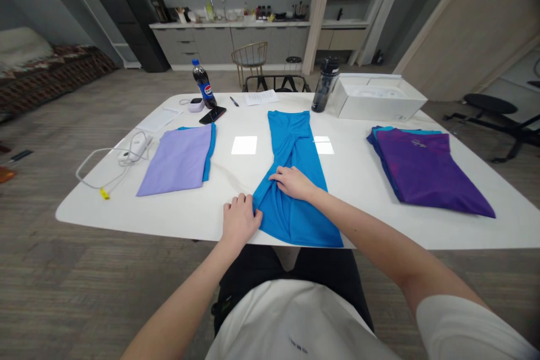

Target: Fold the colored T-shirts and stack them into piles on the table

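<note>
White table (354,191) is holding the blue garment (301,154) centrally, long axis running twelve-to-six. Our left hand (239,216) is touching its eight-o'clock edge, our right hand (293,183) its middle; whether either is pinching, we cannot tell.

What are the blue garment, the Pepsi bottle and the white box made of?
The blue garment looks like thin, smooth fabric, maybe polyester: it lies in soft creases with a faint sheen. The Pepsi bottle seems to be clear, glossy plastic, since dark drink shows through. The white box is probably smooth cardboard, judging by its flat sides and straight edges.
</note>
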`<action>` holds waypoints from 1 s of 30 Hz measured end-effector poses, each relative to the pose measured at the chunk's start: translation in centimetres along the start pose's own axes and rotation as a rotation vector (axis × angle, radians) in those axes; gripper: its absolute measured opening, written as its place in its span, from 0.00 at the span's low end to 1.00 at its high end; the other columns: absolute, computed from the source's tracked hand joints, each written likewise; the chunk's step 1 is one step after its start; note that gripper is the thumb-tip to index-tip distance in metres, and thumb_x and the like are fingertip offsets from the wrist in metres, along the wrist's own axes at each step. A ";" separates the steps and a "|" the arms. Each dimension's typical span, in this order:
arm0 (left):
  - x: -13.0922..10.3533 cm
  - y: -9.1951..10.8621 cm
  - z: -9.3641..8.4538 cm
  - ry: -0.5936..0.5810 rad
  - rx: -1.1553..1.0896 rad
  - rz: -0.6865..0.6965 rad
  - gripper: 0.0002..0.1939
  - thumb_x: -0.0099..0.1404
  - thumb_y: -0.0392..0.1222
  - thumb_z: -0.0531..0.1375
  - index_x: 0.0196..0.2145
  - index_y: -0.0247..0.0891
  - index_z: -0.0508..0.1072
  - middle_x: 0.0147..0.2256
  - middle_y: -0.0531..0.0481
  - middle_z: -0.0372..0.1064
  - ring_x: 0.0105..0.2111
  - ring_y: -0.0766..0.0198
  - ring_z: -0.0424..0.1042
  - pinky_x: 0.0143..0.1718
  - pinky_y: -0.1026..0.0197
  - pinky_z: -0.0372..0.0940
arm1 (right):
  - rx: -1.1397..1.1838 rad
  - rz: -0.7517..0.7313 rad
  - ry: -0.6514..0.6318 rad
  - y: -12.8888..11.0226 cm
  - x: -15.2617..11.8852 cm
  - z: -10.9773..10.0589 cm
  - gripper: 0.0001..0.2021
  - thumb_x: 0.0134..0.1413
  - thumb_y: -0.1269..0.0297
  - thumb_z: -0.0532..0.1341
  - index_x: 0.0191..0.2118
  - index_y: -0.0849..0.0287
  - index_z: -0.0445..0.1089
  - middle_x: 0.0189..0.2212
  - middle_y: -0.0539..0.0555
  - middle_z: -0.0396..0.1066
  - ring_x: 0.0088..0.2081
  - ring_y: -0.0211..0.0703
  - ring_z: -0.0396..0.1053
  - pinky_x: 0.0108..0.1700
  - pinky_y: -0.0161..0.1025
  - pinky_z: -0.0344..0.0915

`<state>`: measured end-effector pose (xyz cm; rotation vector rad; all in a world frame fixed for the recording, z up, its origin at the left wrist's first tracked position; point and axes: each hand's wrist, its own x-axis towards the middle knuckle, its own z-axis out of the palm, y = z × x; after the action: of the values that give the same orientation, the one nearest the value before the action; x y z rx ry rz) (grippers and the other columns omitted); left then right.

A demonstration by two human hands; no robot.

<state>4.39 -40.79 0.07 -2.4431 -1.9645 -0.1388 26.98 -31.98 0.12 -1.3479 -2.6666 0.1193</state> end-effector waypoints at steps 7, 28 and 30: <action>-3.7 -1.3 -1.4 0.169 -0.123 0.053 0.12 0.71 0.34 0.53 0.50 0.37 0.70 0.41 0.45 0.72 0.39 0.55 0.72 0.43 0.54 0.64 | 0.086 0.028 0.080 -1.5 0.0 -0.1 0.08 0.66 0.70 0.58 0.45 0.56 0.74 0.44 0.55 0.74 0.44 0.45 0.71 0.45 0.39 0.59; -5.2 6.1 -0.3 0.338 -0.199 0.558 0.13 0.75 0.35 0.51 0.53 0.39 0.70 0.39 0.44 0.71 0.41 0.56 0.70 0.46 0.53 0.64 | 0.127 0.070 0.270 -1.4 -7.3 -0.2 0.13 0.63 0.75 0.56 0.48 0.56 0.75 0.44 0.56 0.73 0.45 0.47 0.71 0.48 0.41 0.63; -5.2 6.9 -0.5 0.307 -0.147 0.546 0.17 0.72 0.34 0.54 0.57 0.40 0.67 0.46 0.42 0.71 0.45 0.53 0.70 0.49 0.50 0.64 | 0.163 0.109 0.318 -0.8 -8.4 -0.5 0.14 0.60 0.77 0.56 0.47 0.57 0.74 0.44 0.56 0.73 0.46 0.47 0.71 0.48 0.40 0.64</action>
<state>10.00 -47.39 0.52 -2.7375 -1.1609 -0.6210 31.29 -39.24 -0.13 -1.3350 -2.2720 0.1200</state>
